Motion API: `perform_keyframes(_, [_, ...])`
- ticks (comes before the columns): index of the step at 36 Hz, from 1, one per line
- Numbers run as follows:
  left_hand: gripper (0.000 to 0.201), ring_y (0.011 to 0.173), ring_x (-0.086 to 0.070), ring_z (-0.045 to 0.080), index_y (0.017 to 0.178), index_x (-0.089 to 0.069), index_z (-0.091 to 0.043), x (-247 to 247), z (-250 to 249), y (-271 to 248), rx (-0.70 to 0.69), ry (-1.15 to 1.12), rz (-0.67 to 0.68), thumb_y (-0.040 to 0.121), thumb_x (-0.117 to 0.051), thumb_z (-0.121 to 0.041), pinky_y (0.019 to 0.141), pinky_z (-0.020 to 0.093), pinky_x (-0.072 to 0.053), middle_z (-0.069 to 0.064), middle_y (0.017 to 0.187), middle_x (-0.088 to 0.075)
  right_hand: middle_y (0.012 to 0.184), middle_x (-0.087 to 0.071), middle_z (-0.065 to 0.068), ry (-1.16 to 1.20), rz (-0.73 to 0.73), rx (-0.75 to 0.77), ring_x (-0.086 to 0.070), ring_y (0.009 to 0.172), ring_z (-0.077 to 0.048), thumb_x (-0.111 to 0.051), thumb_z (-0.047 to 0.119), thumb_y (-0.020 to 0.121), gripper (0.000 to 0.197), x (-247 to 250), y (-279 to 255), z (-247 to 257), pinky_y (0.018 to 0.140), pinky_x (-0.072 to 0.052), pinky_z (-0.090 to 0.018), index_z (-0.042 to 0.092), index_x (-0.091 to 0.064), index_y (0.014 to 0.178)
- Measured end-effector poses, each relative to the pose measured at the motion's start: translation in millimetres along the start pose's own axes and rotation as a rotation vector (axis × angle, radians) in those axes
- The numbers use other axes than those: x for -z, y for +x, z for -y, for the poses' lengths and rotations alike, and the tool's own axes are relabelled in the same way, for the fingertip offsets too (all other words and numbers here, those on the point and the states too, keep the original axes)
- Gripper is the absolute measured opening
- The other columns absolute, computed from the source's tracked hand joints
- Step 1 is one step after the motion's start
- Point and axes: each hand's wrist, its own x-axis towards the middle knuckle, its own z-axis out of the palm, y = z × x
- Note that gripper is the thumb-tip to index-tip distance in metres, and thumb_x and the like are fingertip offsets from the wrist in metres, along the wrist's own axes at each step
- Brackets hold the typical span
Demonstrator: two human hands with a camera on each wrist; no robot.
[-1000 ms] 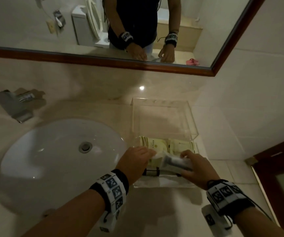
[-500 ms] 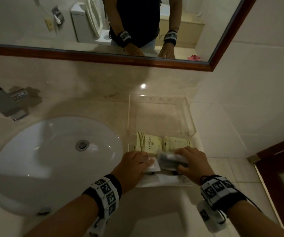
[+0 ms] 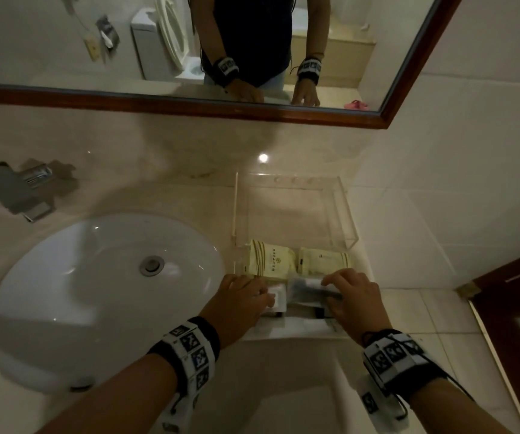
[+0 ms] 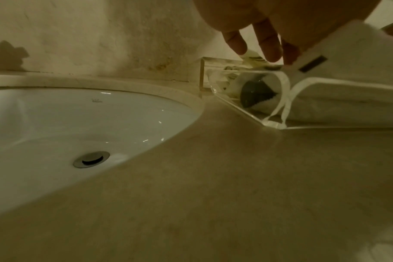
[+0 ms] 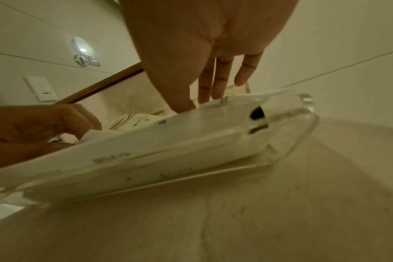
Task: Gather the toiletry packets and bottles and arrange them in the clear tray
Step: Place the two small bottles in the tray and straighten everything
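Both hands have lowered the white packets (image 3: 307, 291) into the clear tray (image 3: 344, 211)'s near end; left hand (image 3: 239, 303) pinches one, right hand (image 3: 354, 303) lies flat, grip wide. Beige desk, sink (image 3: 95, 277), mirror (image 3: 387, 98).

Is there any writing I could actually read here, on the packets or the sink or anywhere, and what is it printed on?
"Aqueen"-like script, too faint to be sure: white packet at the clear tray's near wall.
Gold logo with small characters: cream packet, too small to read.
Small dark mark: second cream packet, unreadable.
Maker's mark under the sink rim: too blurred.
Black-and-white square codes, no words: wristbands.
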Motion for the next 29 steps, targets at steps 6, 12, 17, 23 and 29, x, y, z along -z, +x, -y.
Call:
perform_keyframes(6, [0.027, 0.073, -0.063, 0.016, 0.078, -0.062, -0.031, -6.6, -5.7, 4.3, 0.056, -0.012, 0.002, 0.060, -0.082, -0.025, 0.065, 0.029, -0.050, -0.009, 0.083, -0.065, 0.115, -0.055, 0.000, 0.002, 0.003, -0.045, -0.050, 0.105, -0.024, -0.058, 0.015, 0.084, 0.024, -3.2, 3.6, 4.5, 0.086, -0.038, -0.037, 0.028, -0.062, 0.104])
perform_keyframes(12, [0.029, 0.093, -0.056, 0.018, 0.095, -0.064, -0.029, 10.1, -8.7, 6.9, 0.136, -0.095, -0.182, 0.077, -0.042, -0.036, 0.077, 0.037, -0.050, -0.004, 0.101, -0.064, 0.116, -0.054, -0.002, 0.078, -0.051, -0.081, -0.049, 0.104, -0.025, -0.058, 0.016, 0.082, 0.026, 0.0, 1.9, 8.9, 0.087, -0.039, -0.038, 0.021, -0.061, 0.108])
perform_keyframes(17, [0.046, 0.131, -0.030, 0.024, 0.131, -0.044, -0.028, 8.6, -8.0, 27.4, 0.232, -0.093, -0.074, 0.087, -0.041, -0.042, 0.104, 0.048, -0.036, 0.008, 0.144, -0.039, 0.136, -0.046, -0.006, 0.134, -0.080, -0.072, -0.043, 0.120, -0.027, -0.054, 0.016, 0.086, 0.040, 0.2, 13.0, 11.4, 0.101, -0.034, -0.039, 0.021, -0.052, 0.126])
perform_keyframes(23, [0.063, 0.145, 0.017, 0.023, 0.149, 0.009, -0.027, -11.2, -3.7, 36.7, 0.327, -0.024, 0.312, 0.098, -0.022, -0.048, 0.117, 0.051, 0.002, 0.003, 0.156, 0.022, 0.154, -0.023, -0.002, 0.092, 0.060, -0.073, -0.023, 0.139, -0.022, -0.036, 0.037, 0.092, 0.050, -10.9, 27.8, 17.2, 0.114, -0.017, -0.033, 0.029, -0.031, 0.141])
perform_keyframes(29, [0.064, 0.146, 0.007, 0.021, 0.149, 0.006, -0.030, -19.3, 2.2, 31.8, 0.349, -0.028, 0.387, 0.095, -0.016, -0.057, 0.114, 0.054, -0.003, -0.001, 0.159, 0.011, 0.155, -0.016, -0.001, -0.007, 0.144, -0.063, -0.017, 0.141, -0.023, -0.011, 0.055, 0.080, 0.066, -31.6, 32.9, 14.5, 0.117, -0.014, -0.039, 0.035, -0.023, 0.142])
